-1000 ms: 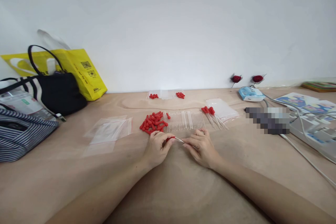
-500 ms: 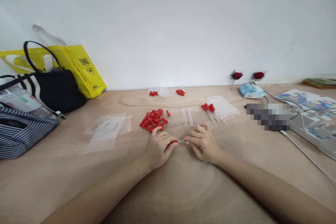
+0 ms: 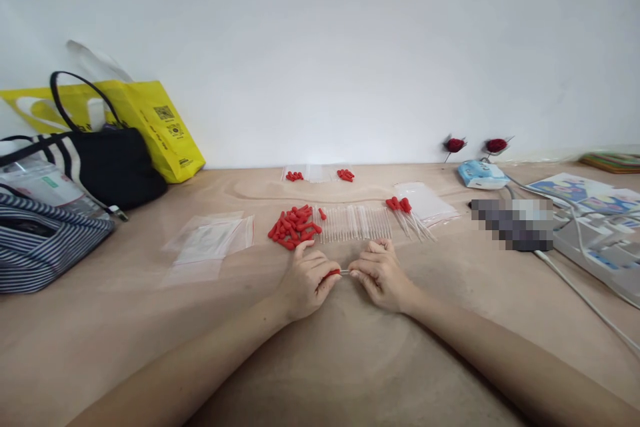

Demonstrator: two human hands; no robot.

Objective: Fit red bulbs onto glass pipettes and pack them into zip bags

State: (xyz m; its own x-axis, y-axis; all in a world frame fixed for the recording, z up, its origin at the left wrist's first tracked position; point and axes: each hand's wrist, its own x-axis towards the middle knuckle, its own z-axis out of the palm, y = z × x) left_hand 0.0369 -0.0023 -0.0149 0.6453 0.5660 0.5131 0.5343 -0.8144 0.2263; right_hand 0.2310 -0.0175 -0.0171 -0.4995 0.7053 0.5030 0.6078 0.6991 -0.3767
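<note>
Just below the centre of the frame, the left hand (image 3: 309, 280) and the right hand (image 3: 381, 275) face each other over a tan table (image 3: 350, 367), their fingertips near but apart. The left hand is closed in a pinch, thumb and fingers on a red bulb (image 3: 332, 273) that is partly hidden by them. From the bulb a thin clear tube (image 3: 345, 272) runs level across the gap to the right hand, whose thumb and fingers are also drawn together, gripping it; how deep the tube sits in the bulb cannot be told. Above the left hand, in the middle of the frame, lies a pile of red bulbs (image 3: 295, 225), and just right of it a row of clear tubes (image 3: 354, 223) with a single red bulb (image 3: 323, 214) at its left end. Right of the row, several red-topped tubes (image 3: 407, 217) lie slanted beside a clear plastic bag (image 3: 431, 203). More clear bags (image 3: 205, 245) overlap at centre left, and two small clusters of red pieces (image 3: 345, 175) rest near the wall at upper centre. A yellow bag (image 3: 173, 140) and a black handbag (image 3: 117, 167) stand at upper left; two dark red flowers (image 3: 455, 145) show at upper right.
</note>
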